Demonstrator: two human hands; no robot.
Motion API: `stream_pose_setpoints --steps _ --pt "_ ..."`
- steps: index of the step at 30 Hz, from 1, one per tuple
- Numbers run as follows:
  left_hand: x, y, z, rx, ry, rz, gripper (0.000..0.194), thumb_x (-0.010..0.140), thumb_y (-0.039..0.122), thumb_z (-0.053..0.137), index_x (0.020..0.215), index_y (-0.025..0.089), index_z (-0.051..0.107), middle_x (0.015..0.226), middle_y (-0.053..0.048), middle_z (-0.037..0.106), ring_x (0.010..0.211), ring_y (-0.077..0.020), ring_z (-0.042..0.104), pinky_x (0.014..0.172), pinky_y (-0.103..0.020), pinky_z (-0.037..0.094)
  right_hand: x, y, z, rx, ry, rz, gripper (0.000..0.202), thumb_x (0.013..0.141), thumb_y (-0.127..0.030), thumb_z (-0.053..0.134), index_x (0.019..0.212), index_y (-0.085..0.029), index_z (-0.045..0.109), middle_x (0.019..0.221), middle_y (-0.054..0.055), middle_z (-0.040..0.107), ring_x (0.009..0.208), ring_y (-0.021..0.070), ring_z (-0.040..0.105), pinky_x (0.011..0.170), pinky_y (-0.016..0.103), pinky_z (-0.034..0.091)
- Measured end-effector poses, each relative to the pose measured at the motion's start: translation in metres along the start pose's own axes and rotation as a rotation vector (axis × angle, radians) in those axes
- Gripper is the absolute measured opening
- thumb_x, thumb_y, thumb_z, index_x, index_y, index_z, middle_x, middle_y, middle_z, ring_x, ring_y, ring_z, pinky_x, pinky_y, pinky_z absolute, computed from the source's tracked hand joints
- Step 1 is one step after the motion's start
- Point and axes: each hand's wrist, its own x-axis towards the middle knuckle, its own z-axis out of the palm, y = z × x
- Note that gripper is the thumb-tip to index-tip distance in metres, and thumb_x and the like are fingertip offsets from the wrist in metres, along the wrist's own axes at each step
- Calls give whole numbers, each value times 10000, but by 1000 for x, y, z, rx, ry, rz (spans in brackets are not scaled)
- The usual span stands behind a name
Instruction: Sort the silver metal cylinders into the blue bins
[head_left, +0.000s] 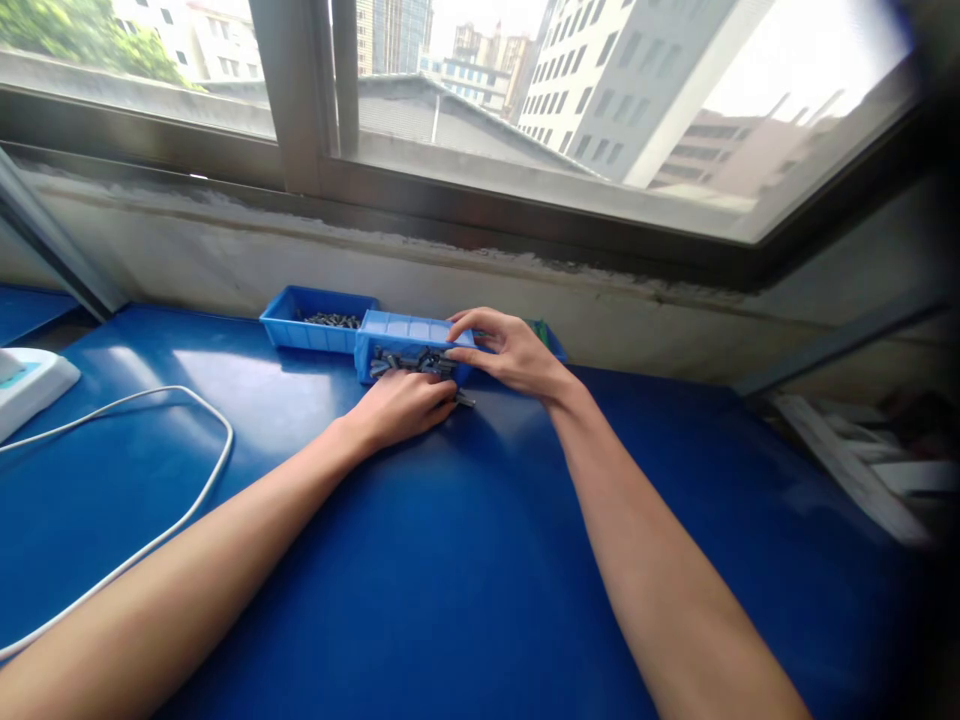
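Observation:
A blue plastic bin [412,327] lies tipped on its side near the wall, its opening facing me. My right hand [506,350] grips its right end, with the thumb at the opening and the fingers over the upper side. Small dark grey parts [390,360] fill the mouth of this bin. Against them sits my left hand [409,405], back upward and fingers curled together around some of the parts. One thin grey piece [465,400] pokes out beside its fingertips. The undersides of the left fingers are hidden.
Left of the tipped bin stands an upright blue bin [300,335] with small dark parts inside. Another blue bin [556,345] with something green shows behind my right hand. A white cable [225,440] loops over the blue table [450,600] from a white device [37,385].

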Motion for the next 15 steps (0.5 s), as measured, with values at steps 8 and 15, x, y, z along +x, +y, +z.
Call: stream_pose_setpoints --steps 8,15 --pt "0 -2 3 -19 30 1 231 971 314 494 908 177 670 915 -78 728 811 -238 697 694 -329 507 -2 -9 -4 18 -34 -5 166 751 -314 783 873 -214 733 1161 73 611 1116 250 584 931 403 487" --pt "0 -1 2 5 76 -1 203 952 270 518 976 173 695 1045 -107 723 935 -248 692 811 -352 532 0 -9 -5 -47 -74 -25 159 709 -314 814 824 -228 746 1100 57 573 1062 237 586 987 413 471"
